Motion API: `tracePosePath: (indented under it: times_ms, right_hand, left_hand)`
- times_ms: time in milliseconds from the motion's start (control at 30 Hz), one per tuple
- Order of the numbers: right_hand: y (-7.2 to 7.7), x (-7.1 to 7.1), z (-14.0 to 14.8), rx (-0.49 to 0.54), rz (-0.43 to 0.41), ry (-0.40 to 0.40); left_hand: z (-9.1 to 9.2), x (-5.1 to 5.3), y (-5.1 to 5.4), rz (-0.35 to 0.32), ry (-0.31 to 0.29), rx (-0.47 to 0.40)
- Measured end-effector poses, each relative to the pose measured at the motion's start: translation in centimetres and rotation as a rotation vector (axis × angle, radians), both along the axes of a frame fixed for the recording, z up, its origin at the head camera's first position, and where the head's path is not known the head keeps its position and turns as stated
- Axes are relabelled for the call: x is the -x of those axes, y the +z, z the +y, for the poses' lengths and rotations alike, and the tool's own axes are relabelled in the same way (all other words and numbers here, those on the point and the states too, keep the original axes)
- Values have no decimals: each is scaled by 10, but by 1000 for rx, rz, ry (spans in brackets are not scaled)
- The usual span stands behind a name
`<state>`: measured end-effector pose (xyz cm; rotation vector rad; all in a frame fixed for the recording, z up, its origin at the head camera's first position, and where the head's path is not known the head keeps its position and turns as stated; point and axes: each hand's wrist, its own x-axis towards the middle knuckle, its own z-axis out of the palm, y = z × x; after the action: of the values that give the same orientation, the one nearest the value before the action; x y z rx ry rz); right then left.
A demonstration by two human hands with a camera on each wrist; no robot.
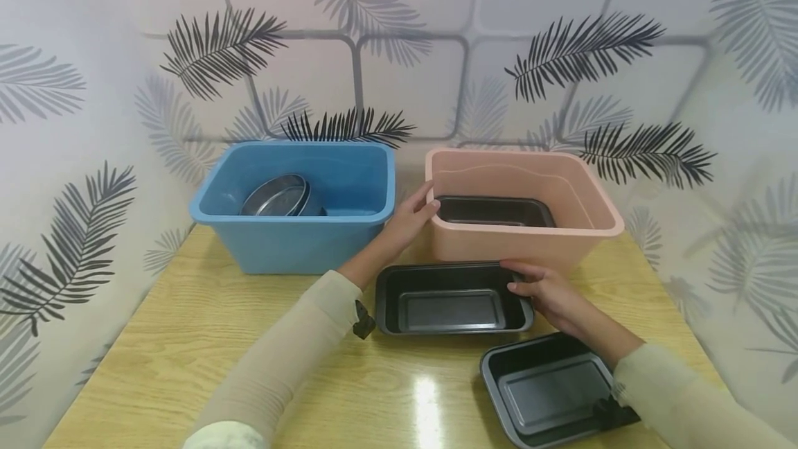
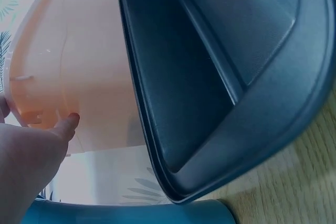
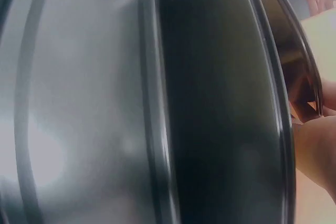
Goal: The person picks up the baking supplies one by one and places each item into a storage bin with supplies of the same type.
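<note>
My left hand point(image 1: 408, 224) grips the left rim of the pink bin point(image 1: 530, 229), thumb on the near side; the left wrist view shows this hand point(image 2: 31, 156) at the bin wall point(image 2: 100, 93). With the right hand point(image 1: 551, 294) I pinch the far right corner of a black loaf pan point(image 1: 451, 312) that lies in front of the bin. In the right wrist view, that hand point(image 3: 317, 145) is at the pan's edge. Another dark pan point(image 1: 492, 211) lies inside the pink bin. A second loaf pan point(image 1: 555, 393) sits under my right forearm, partly hidden by the sleeve.
A blue bin point(image 1: 293, 244) stands at the back left, holding round metal tins point(image 1: 277, 198). Behind both bins is a wall with a leaf pattern point(image 1: 411, 89). The wooden table point(image 1: 187, 338) extends in front of the blue bin.
</note>
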<state>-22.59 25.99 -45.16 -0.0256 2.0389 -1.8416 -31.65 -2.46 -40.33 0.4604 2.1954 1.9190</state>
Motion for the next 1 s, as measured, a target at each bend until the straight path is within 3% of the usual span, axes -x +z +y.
tracePosePath:
  times_ms: [467, 1000]
  right_hand:
    - [14, -5, 5, -67, 91, -27]
    - [43, -22, 42, -106, 91, -15]
  left_hand:
    - [-2, -2, 2, -4, -30, -11]
    - [-1, -1, -3, 16, -16, -34]
